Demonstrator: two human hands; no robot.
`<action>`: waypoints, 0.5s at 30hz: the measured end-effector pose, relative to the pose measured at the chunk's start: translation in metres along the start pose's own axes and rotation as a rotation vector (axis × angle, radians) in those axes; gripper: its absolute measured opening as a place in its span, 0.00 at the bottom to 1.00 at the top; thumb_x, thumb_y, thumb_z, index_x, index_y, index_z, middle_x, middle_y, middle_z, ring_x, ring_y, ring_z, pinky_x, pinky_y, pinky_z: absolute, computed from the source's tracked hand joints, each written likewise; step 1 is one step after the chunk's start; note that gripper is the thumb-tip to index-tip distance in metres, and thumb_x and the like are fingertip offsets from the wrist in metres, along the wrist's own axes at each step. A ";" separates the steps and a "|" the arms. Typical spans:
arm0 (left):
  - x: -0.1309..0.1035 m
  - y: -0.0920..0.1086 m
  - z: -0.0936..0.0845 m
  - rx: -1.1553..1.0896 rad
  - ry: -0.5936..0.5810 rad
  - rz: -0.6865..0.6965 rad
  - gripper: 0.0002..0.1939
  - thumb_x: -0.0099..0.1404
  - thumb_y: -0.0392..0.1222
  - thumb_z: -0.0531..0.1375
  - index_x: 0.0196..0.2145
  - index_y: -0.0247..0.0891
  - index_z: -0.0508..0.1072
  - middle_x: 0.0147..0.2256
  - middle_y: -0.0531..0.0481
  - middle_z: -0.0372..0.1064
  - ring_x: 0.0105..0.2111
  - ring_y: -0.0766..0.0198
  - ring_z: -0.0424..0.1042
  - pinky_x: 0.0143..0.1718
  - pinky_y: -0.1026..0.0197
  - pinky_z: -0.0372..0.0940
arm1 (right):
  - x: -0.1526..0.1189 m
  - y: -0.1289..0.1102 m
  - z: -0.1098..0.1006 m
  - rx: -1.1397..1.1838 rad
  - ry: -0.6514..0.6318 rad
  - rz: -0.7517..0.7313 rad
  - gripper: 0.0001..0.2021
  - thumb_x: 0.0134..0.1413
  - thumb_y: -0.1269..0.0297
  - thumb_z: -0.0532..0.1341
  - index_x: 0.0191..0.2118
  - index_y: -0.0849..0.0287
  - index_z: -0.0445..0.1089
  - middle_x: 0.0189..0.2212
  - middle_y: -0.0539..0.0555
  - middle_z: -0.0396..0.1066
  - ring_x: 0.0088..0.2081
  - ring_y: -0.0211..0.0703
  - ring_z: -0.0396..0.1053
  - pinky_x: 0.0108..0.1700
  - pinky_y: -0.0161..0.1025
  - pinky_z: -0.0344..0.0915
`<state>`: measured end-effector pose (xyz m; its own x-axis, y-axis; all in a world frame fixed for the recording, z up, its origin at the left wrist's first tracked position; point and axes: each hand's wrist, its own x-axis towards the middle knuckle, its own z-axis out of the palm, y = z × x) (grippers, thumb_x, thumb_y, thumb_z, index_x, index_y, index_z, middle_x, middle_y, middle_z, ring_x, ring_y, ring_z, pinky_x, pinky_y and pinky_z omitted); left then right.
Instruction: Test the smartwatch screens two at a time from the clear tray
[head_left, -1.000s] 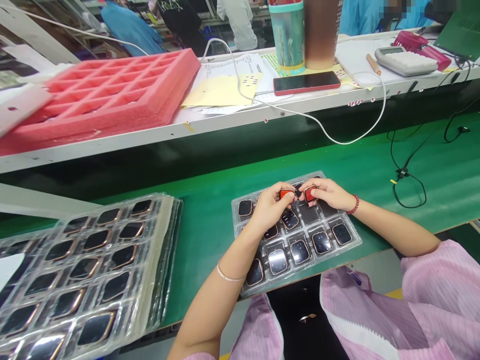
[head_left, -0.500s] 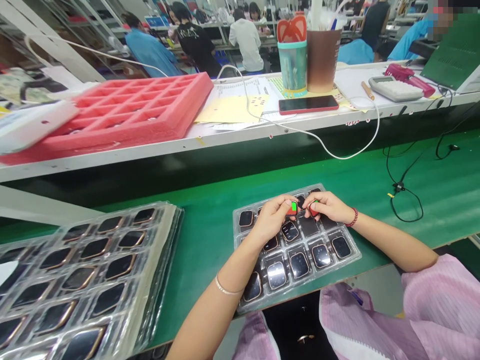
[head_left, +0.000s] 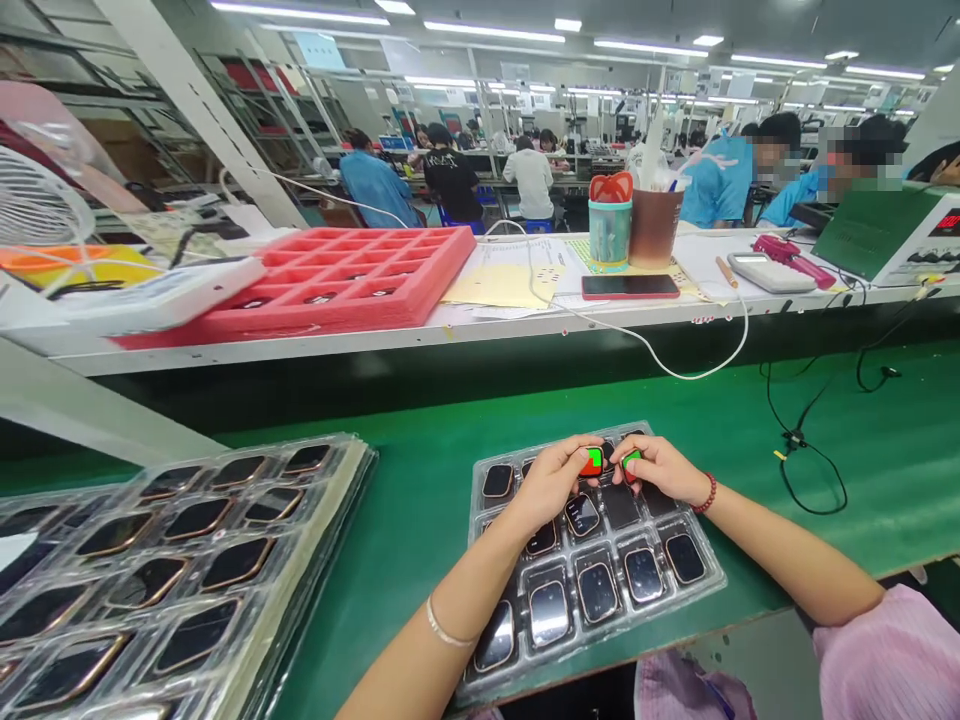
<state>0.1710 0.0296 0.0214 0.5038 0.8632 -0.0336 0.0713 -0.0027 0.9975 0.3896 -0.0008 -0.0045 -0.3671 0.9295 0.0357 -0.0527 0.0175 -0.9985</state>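
My left hand (head_left: pixel 557 477) is closed on a smartwatch (head_left: pixel 592 461) whose lit screen shows green and red blocks. A second smartwatch (head_left: pixel 631 464), also lit green and red, sits between the thumb and fingers of my right hand (head_left: pixel 664 468). Both are held close together above a clear plastic tray (head_left: pixel 525 665). Dark-screened smartwatches (head_left: pixel 598 592) with gold-coloured edges fill several of its pockets. One pocket (head_left: pixel 620 506) below my hands shows no watch. My hands and forearms cover part of the tray.
Stacked clear trays (head_left: pixel 341 500) of watches stand at the left of the green bench (head_left: pixel 420 500). On the shelf are a red foam tray (head_left: pixel 420 285), a phone (head_left: pixel 630 287), cups (head_left: pixel 609 235) and a calculator (head_left: pixel 772 272). Black cables (head_left: pixel 795 440) lie at the right. Other people sit beyond.
The camera view has tilted up, so the scene sits lower and more of the room shows. Both hands still hold their watches over the tray. More green shows on the right-hand watch's screen.
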 end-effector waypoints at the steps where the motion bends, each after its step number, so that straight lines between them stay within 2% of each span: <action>1: 0.000 0.000 0.000 0.004 -0.005 -0.003 0.19 0.64 0.52 0.61 0.46 0.37 0.78 0.37 0.45 0.77 0.28 0.61 0.75 0.24 0.64 0.62 | 0.001 0.001 0.000 0.003 0.002 -0.005 0.09 0.56 0.63 0.67 0.41 0.60 0.74 0.29 0.53 0.78 0.27 0.38 0.72 0.27 0.34 0.73; 6: 0.000 0.002 -0.001 0.054 0.011 -0.048 0.27 0.62 0.52 0.60 0.54 0.33 0.75 0.41 0.43 0.76 0.32 0.60 0.74 0.28 0.63 0.64 | 0.004 0.006 -0.001 -0.003 -0.010 -0.025 0.12 0.56 0.63 0.67 0.44 0.61 0.72 0.32 0.53 0.78 0.25 0.34 0.70 0.29 0.33 0.72; 11: 0.001 0.006 -0.006 0.110 0.006 -0.064 0.32 0.60 0.52 0.58 0.57 0.29 0.72 0.39 0.44 0.76 0.26 0.64 0.68 0.30 0.61 0.63 | 0.008 0.012 -0.003 0.012 -0.011 -0.027 0.16 0.56 0.62 0.68 0.48 0.62 0.70 0.34 0.53 0.77 0.25 0.33 0.70 0.29 0.32 0.70; 15: 0.000 0.009 -0.005 0.083 -0.018 -0.088 0.36 0.58 0.53 0.60 0.60 0.29 0.69 0.37 0.44 0.76 0.30 0.60 0.71 0.30 0.61 0.62 | 0.009 0.016 -0.003 0.026 -0.020 -0.037 0.17 0.56 0.62 0.69 0.49 0.62 0.69 0.35 0.52 0.77 0.26 0.32 0.70 0.30 0.32 0.70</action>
<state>0.1677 0.0320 0.0310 0.5075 0.8529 -0.1223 0.1861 0.0300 0.9821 0.3881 0.0092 -0.0198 -0.3827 0.9210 0.0735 -0.0909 0.0416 -0.9950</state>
